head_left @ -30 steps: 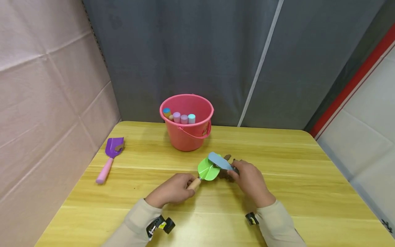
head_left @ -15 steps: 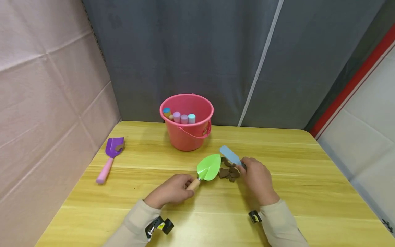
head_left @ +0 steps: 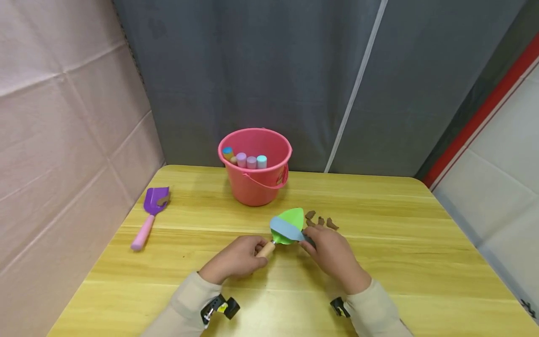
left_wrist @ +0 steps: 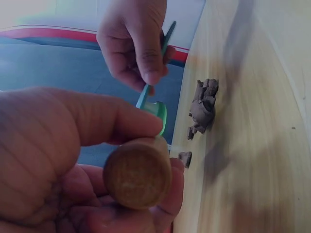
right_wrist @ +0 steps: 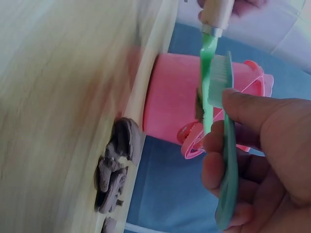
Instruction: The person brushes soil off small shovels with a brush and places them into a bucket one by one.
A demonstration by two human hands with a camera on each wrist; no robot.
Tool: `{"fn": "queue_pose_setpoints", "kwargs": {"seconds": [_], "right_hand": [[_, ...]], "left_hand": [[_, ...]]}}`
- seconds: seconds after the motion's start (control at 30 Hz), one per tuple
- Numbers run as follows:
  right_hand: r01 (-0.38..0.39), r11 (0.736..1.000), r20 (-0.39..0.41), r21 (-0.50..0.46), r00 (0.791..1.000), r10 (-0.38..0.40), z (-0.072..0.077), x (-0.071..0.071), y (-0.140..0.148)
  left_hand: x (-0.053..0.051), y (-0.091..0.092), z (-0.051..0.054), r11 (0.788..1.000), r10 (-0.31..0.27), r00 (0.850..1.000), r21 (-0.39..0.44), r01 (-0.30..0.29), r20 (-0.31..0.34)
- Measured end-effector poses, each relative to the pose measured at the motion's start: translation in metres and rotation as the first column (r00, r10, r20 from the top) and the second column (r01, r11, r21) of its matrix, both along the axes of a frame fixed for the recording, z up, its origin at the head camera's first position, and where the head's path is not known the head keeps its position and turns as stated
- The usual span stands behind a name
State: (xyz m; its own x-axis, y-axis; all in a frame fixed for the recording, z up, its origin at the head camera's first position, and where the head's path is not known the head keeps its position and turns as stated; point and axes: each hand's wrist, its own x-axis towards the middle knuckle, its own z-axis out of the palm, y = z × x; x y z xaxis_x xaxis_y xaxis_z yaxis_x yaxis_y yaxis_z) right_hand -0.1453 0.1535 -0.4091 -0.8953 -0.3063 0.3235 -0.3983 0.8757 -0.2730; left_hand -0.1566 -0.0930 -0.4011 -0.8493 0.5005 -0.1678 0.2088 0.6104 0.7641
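Note:
My left hand [head_left: 237, 257] grips the wooden handle of a green trowel [head_left: 294, 216], its leaf-shaped blade held above the table. My right hand [head_left: 332, 255] pinches a small brush [right_wrist: 227, 182] with a blue-green back and pale bristles. The brush lies across the trowel blade, bristles facing it; contact is unclear. In the right wrist view a brown bit shows on the blade's table side. Beside the blade, several brown clay-like lumps [right_wrist: 112, 174] lie on the table, partly hidden by my right hand in the head view.
A pink bucket [head_left: 254, 189] with several pastel-ended handles inside stands behind the trowel. A purple scoop [head_left: 155, 200] with a pink handle lies at the left, a brown piece on it. Grey curtain [head_left: 261, 65] backs the wooden table [head_left: 421, 252].
The brush moved right, off the trowel and over the brown lumps, then came back left across the blade. My left hand and the trowel have barely moved.

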Motion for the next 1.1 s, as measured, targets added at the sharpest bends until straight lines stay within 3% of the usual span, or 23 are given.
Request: {"fn": "queue_pose_setpoints", "kwargs": {"seconds": [0.23,0.47,0.53,0.7,0.8,0.93,1.1], "right_hand": [[0.082,0.995,-0.005,-0.064,0.997,-0.083,-0.002,-0.009,0.017],[0.198,0.974,-0.037,-0.109,0.978,-0.203,0.001,-0.011,0.025],[0.164,0.980,-0.039,-0.112,0.985,-0.169,0.005,-0.008,0.022],[-0.023,0.999,-0.010,-0.025,1.000,0.022,0.009,-0.001,0.011],[-0.055,0.998,0.018,0.014,0.998,0.055,0.009,0.000,0.008],[0.014,1.000,0.015,-0.018,1.000,-0.014,0.007,-0.004,0.014],[0.154,0.986,-0.023,-0.065,0.988,-0.156,0.006,-0.008,0.024]], "left_hand": [[0.002,0.002,0.002,1.000,0.001,0.999,-0.026,-0.002,-0.033],[0.004,0.004,0.004,1.000,0.012,1.000,-0.021,-0.012,-0.017],[0.004,0.005,0.004,1.000,0.013,1.000,-0.017,-0.013,-0.016],[0.003,0.006,0.003,1.000,0.017,1.000,-0.013,-0.017,-0.011],[0.003,0.007,0.003,1.000,0.018,1.000,-0.006,-0.018,-0.010],[0.003,0.007,0.003,1.000,0.026,1.000,-0.002,-0.026,-0.007],[0.004,0.007,0.005,0.999,0.035,0.999,-0.011,-0.036,-0.019]]}}
